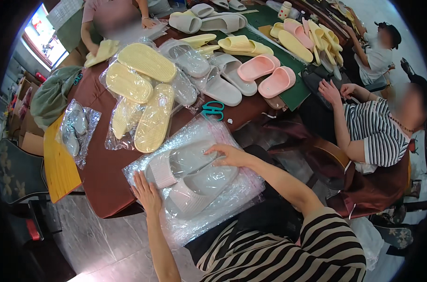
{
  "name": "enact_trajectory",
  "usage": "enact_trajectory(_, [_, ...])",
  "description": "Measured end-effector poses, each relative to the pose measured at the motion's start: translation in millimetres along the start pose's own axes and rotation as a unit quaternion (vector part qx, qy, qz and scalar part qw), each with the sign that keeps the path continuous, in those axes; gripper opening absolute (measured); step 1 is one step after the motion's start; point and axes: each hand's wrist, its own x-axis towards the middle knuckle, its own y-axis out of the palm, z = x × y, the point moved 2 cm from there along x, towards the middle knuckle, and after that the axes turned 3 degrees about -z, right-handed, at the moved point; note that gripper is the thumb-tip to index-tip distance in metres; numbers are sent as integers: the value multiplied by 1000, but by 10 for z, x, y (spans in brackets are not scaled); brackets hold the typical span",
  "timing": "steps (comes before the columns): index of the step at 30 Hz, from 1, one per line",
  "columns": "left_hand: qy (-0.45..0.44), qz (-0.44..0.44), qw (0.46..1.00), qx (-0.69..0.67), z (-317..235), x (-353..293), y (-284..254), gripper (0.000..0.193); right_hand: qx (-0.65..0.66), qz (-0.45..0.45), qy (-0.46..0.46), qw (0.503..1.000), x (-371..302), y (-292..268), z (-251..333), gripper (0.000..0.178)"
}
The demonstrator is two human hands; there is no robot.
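Observation:
A pair of grey slippers (194,192) lies side by side on a stack of clear plastic bags (241,199) over my lap and the table's near edge. Glossy film shows about the slippers, but I cannot tell how far they sit inside a bag. My left hand (147,193) lies flat with fingers apart at the bag's left edge, beside the slippers' toe ends. At the heel end my right hand (228,156) has its fingers and thumb bent over the inner edges of the slippers. Just beyond the stack lie teal-handled scissors (213,110).
Bagged yellow slippers (154,117) are piled ahead on the brown table (105,160). Loose grey slippers (220,87) and pink slippers (276,82) lie further right. A small bagged grey pair (74,129) sits at the left. Co-workers sit across the table and at the right.

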Motion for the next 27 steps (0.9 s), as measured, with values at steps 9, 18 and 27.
enact_trajectory(9, [-11, 25, 999, 39, -28, -11, 27, 59, -85, -53, 11, 995, -353, -476, 263, 32])
enact_trajectory(18, [24, 1, 997, 78, -66, -6, 25, 77, 7, -272, 67, 960, -1799, -1482, 165, 25])
enact_trajectory(27, [2, 20, 995, 100, -100, 16, 18, 78, 82, -631, -96, 765, -871, -2536, 229, 28])
